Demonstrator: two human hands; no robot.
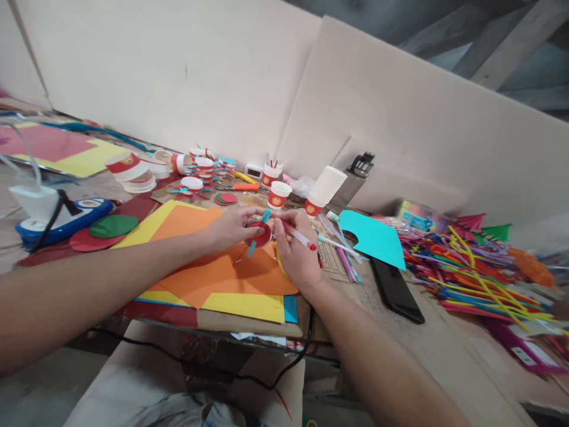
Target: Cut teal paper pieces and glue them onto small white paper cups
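My left hand (229, 230) grips a small red round piece (262, 238), which looks like a cut paper cup with blue strips sticking out of it. In my right hand (297, 260) is a red-capped pen (302, 238), slanting across the fingers. Its tip end is close to the round piece; whether it touches cannot be made out. Both hands are over orange paper (208, 279), which lies on yellow sheets (249, 305). Just beyond them stands a white-and-red paper cup (279, 194).
Stacked cups (326, 187), a bottle (353, 181) and finished-looking cup pieces (192, 185) line the back. To the right lie cyan paper (373, 237), a black phone (397, 290) and many pipe cleaners (471, 267). A blue-and-white power strip (66, 222) sits at left.
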